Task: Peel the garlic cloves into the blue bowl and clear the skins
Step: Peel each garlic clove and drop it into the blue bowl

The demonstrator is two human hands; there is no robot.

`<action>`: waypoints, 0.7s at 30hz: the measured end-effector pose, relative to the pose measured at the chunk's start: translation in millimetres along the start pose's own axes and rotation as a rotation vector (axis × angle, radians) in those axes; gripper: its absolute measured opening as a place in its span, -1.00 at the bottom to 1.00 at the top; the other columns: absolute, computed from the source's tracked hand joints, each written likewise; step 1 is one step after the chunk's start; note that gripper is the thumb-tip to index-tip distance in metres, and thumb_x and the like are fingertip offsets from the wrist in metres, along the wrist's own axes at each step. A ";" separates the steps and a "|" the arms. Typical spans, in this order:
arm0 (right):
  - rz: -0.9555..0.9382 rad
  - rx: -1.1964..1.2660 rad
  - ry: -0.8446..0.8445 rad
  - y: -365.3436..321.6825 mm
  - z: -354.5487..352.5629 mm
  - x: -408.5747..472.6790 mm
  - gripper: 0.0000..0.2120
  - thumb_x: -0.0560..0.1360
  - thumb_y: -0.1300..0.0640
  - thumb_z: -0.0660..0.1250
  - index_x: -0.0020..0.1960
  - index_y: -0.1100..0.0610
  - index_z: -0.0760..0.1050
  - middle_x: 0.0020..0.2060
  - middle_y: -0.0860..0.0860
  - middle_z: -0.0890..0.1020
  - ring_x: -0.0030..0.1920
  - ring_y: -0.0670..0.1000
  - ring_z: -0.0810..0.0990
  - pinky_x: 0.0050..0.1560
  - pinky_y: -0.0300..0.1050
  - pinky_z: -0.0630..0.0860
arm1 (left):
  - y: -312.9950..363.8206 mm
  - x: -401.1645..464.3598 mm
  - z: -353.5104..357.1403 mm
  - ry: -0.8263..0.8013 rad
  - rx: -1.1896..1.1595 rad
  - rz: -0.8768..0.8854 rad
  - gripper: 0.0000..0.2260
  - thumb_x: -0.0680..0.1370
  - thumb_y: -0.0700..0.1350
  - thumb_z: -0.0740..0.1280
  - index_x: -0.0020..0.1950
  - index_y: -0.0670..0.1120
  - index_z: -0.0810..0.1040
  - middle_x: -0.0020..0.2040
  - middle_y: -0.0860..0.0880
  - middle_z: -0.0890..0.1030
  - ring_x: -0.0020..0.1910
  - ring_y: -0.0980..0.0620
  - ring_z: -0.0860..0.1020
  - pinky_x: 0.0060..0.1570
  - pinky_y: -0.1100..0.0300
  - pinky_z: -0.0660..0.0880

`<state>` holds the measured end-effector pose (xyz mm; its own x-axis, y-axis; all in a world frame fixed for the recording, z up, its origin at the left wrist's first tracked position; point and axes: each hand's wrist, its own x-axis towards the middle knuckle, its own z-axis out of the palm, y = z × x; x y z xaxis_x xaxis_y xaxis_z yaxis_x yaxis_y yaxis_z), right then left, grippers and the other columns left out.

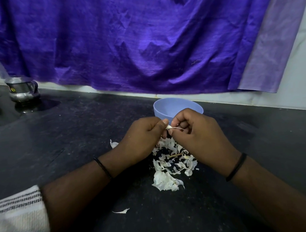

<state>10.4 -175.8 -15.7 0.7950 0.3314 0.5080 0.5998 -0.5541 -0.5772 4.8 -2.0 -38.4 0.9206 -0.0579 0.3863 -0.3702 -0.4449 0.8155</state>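
Observation:
A small garlic clove (168, 127) is pinched between the fingertips of both hands, just in front of the blue bowl (173, 106). My left hand (141, 137) grips the clove from the left. My right hand (199, 131) pinches a thin strip of skin (178, 128) that stretches from the clove to the right. A heap of white garlic skins (170, 164) lies on the dark counter below and between my hands. The bowl's inside is mostly hidden behind my fingers.
A steel jug (22, 90) stands at the far left of the black counter (79, 137). A purple cloth (136, 42) hangs over the wall behind the bowl. One stray skin (121, 211) lies near the front. A striped sleeve (19, 217) shows bottom left.

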 end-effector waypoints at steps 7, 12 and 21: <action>-0.084 -0.024 0.027 3.3 1.0 1.2 -0.87 0.45 0.11 0.52 -0.11 0.01 0.57 -0.34 -0.19 0.57 -0.28 -0.23 0.56 -0.28 -0.38 0.44 | 8.5 -4.0 0.0 -0.085 -0.130 -0.102 -0.59 0.69 -0.03 0.16 -0.31 -0.12 0.54 -0.52 0.07 0.49 -0.53 0.19 0.39 -0.50 0.37 0.31; -0.212 -0.130 0.065 7.5 -0.4 2.8 -0.88 0.43 0.08 0.51 -0.18 -0.01 0.57 -0.31 -0.20 0.58 -0.17 -0.14 0.51 -0.19 -0.17 0.46 | 14.4 -8.1 -0.2 -0.120 -0.147 -0.119 -0.58 0.70 -0.04 0.13 -0.29 -0.15 0.52 -0.55 0.08 0.45 -0.58 0.22 0.34 -0.52 0.38 0.28; -0.334 -0.210 0.095 14.2 4.2 4.0 -0.86 0.50 0.05 0.41 -0.19 0.03 0.50 -0.31 -0.17 0.52 -0.20 -0.11 0.41 -0.20 -0.25 0.34 | 16.2 -8.7 3.5 -0.091 -0.192 -0.155 -0.55 0.70 -0.01 0.13 -0.35 -0.11 0.50 -0.51 0.03 0.40 -0.54 0.14 0.32 -0.51 0.33 0.27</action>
<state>22.5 -179.1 -24.5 0.5417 0.4529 0.7082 0.7844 -0.5752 -0.2322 -8.7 -11.8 -30.0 0.9723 -0.0866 0.2169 -0.2327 -0.2777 0.9321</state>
